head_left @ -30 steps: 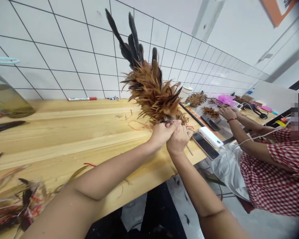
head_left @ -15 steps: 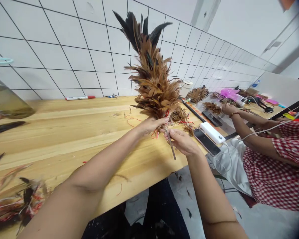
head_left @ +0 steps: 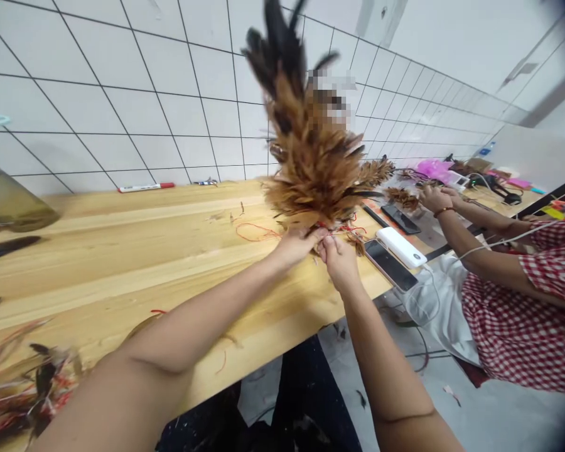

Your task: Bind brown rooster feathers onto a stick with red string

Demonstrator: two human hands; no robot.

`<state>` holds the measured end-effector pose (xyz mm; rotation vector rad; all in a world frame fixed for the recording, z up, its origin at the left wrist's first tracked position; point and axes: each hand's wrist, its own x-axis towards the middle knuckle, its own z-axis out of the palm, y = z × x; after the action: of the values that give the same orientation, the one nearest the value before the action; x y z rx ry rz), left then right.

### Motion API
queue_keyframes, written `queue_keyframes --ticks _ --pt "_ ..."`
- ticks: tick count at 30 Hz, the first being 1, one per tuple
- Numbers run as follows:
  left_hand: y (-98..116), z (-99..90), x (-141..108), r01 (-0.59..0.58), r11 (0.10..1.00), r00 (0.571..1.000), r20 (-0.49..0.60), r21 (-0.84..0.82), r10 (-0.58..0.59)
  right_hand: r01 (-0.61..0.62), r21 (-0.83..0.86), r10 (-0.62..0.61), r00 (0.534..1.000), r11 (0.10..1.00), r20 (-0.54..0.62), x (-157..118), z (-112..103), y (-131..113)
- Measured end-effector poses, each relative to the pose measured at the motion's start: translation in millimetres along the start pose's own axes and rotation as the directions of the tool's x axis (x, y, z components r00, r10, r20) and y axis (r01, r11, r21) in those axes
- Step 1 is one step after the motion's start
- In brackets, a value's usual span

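Note:
A feather duster with brown plumes and dark tips at its top stands up over the table, slightly blurred. My left hand is closed around its lower end, just under the plumes. Right beside it, my right hand is closed at the duster's base, thumb and fingers pressed together against the left fingertips. The duster's thin stick is hidden by my hands. A loop of red thread lies on the table left of the hands. Small brown feathers lie just behind my right hand.
On the wooden table are a marker, a phone, a white power bank and a feather pile. A bottle of yellowish liquid stands left. At right, a co-worker's hands handle feathers.
The duster has tipped away and swung right in the view. Its stick, visible below my hands before, is now hidden. My right hand has moved up against my left and closed tighter.

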<state>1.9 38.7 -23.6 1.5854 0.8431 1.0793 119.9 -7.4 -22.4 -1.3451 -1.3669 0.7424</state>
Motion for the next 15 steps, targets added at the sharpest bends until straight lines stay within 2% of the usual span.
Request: queue_keyframes --ticks 1,3,5,7,9,11,12,14,15 --pt "-1.3 6.6 -1.2 0.014 1.000 0.997 -0.076 0.014 -0.013 0.052 -0.207 -0.080 0.989 0.977 -0.128 0.8 2.5 4.5" --pt "-1.8 16.4 -4.2 -0.010 0.999 0.989 -0.148 0.039 0.015 0.065 -0.537 -0.233 0.939 0.841 -0.253 1.4 8.2 14.9" --pt "-0.2 21.6 -7.2 -0.076 0.996 0.987 -0.137 0.051 0.082 0.051 -0.693 -0.331 0.902 0.719 -0.277 1.0 15.1 24.7" --pt "1.1 23.2 -8.9 -0.112 0.993 0.984 -0.135 0.030 0.115 0.061 -0.748 -0.380 0.887 0.661 -0.263 0.9 23.0 31.1" --pt "0.2 21.4 -8.5 -0.097 0.995 0.978 -0.189 -0.019 0.092 0.076 -0.735 -0.376 0.892 0.674 -0.252 1.7 29.9 32.5" --pt "-3.2 15.1 -5.8 -0.044 0.998 0.972 -0.234 -0.053 0.031 0.090 -0.647 -0.315 0.918 0.757 -0.241 3.4 32.5 29.1" --pt "-5.3 10.0 -3.7 -0.012 0.998 0.975 -0.223 -0.065 -0.003 0.105 -0.561 -0.264 0.941 0.821 -0.210 4.5 31.2 26.3" --pt "-9.2 -3.8 1.1 0.058 0.993 0.992 -0.107 -0.107 -0.069 0.108 -0.284 -0.124 0.992 0.953 -0.038 6.7 23.0 20.0" --pt "-10.5 -11.6 3.5 0.087 0.986 0.996 -0.014 -0.140 -0.090 0.059 -0.108 -0.048 0.993 0.992 0.104 7.6 16.6 17.1"
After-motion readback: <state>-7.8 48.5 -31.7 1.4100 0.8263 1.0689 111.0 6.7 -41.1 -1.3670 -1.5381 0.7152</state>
